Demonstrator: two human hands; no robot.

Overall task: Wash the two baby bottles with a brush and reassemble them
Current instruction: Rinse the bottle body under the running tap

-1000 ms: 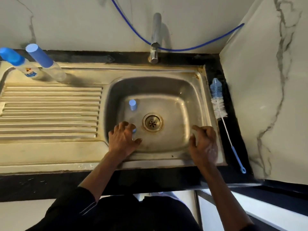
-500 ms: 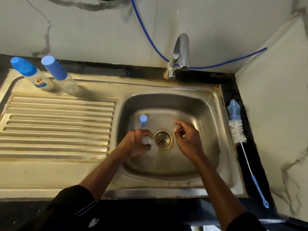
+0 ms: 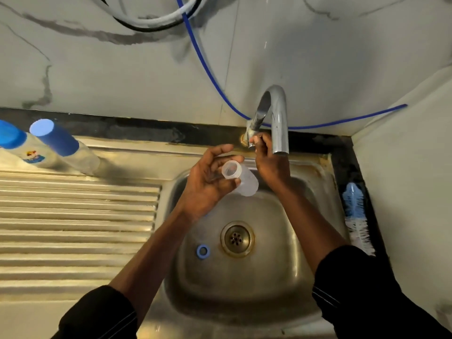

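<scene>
My left hand (image 3: 208,182) holds a clear open bottle body (image 3: 241,178) over the back of the steel sink (image 3: 244,289), its mouth turned toward me. My right hand (image 3: 267,159) is up at the base of the chrome tap (image 3: 276,118), fingers closed around the tap handle. A blue screw ring (image 3: 203,251) lies in the basin left of the drain (image 3: 236,239). One assembled baby bottle with a blue cap (image 3: 64,148) stands at the back of the drainboard. The bottle brush (image 3: 355,216), blue and white bristles, lies on the ledge right of the sink.
A second blue-capped bottle with a printed label (image 3: 19,148) stands at the far left edge. The ribbed drainboard (image 3: 73,216) fills the left. A blue hose (image 3: 208,69) runs along the marble wall behind the tap. A marble side wall (image 3: 403,192) closes the right.
Both hands rose out of the basin. My left hand lifted the clear bottle body toward the spout and my right hand moved up to the tap base. The view tilted upward.
</scene>
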